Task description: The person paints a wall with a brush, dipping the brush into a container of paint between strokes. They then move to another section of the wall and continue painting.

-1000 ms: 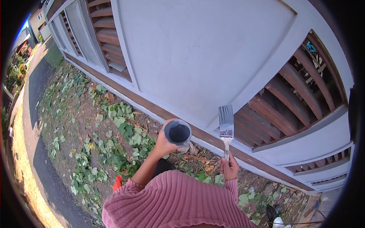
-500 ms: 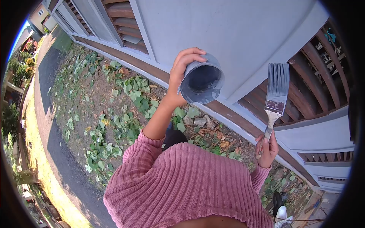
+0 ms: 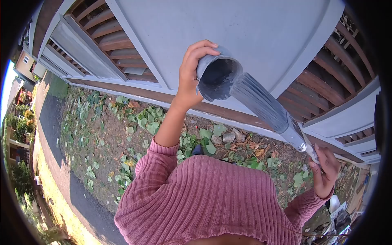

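My left hand (image 3: pixel 192 69) is wrapped round a grey paint cup (image 3: pixel 220 75), tilted so that its mouth faces me. Its inside is dark and the rim is smeared with grey paint. By its handle, my right hand (image 3: pixel 325 169) grips a wide paintbrush (image 3: pixel 267 108) with paint-coated grey bristles. The bristle tips point up and left and overlap the cup's right rim in this view. Behind both hands stands a pale grey-blue wall panel (image 3: pixel 269 36).
Brown slatted louvres (image 3: pixel 326 81) flank the panel, with more slats (image 3: pixel 118 41) on the left. Leafy creepers (image 3: pixel 149 118) and stones (image 3: pixel 228 136) lie along the wall's foot. A paved path (image 3: pixel 53 134) runs at far left. Assorted items (image 3: pixel 343 218) sit at lower right.
My right hand has moved right and down, and the brush has swung from upright to leaning left, its bristles now at the cup. The cup has shifted slightly up; the view has turned.
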A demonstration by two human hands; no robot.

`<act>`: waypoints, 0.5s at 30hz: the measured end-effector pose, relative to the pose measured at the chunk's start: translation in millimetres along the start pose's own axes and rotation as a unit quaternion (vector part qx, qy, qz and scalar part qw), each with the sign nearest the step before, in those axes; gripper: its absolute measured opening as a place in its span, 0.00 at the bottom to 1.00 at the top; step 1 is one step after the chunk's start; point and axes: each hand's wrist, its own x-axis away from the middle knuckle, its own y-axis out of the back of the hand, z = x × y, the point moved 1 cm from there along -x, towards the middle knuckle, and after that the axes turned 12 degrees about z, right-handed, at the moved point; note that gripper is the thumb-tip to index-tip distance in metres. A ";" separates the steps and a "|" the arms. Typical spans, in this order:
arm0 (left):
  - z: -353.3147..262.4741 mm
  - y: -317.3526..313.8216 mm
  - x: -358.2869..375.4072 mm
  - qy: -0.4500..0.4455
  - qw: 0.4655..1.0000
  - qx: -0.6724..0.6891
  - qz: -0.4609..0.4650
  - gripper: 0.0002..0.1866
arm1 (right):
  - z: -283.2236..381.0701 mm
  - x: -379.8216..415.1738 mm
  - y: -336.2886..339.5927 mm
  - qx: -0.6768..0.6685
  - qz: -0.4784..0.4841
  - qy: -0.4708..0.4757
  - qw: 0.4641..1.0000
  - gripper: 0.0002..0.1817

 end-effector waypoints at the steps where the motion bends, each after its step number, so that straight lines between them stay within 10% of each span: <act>1: 2.5 3.3 1.2 0.000 1.000 0.001 0.005 0.26 | 10.2 -12.5 -1.5 0.048 0.020 0.003 0.999 0.22; 15: 8.7 -10.7 4.8 -0.004 1.000 -0.015 0.021 0.31 | 111.6 -86.1 -5.2 0.445 0.088 -0.063 0.889 0.23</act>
